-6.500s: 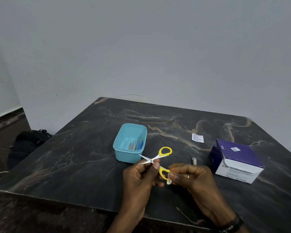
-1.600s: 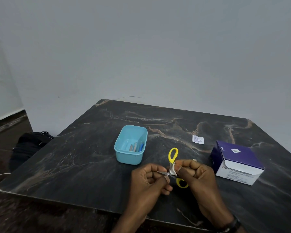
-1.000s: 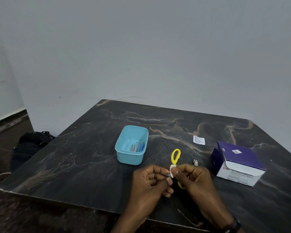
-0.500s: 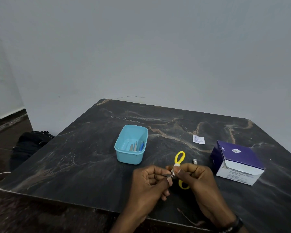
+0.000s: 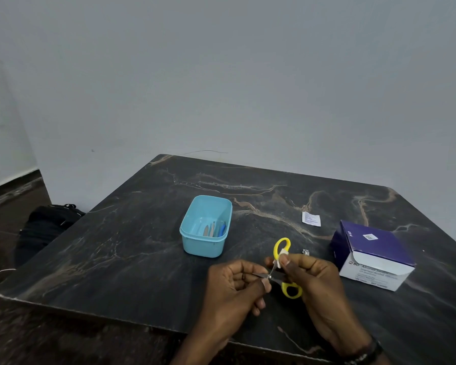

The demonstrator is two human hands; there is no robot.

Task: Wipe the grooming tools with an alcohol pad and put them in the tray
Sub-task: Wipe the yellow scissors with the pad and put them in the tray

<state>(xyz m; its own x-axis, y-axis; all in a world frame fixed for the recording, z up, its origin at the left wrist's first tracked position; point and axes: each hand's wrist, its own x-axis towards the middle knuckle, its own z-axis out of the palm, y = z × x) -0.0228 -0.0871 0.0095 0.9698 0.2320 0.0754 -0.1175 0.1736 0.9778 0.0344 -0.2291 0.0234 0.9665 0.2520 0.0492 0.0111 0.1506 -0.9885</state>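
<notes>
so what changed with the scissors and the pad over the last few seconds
The left hand went from pinching one spread blade to gripping the blades of the scissors near the pivot, turning them so one yellow loop points away. The right hand slid the alcohol pad from the near loop up to the far loop. The tray, box and nail clipper stayed put.
</notes>
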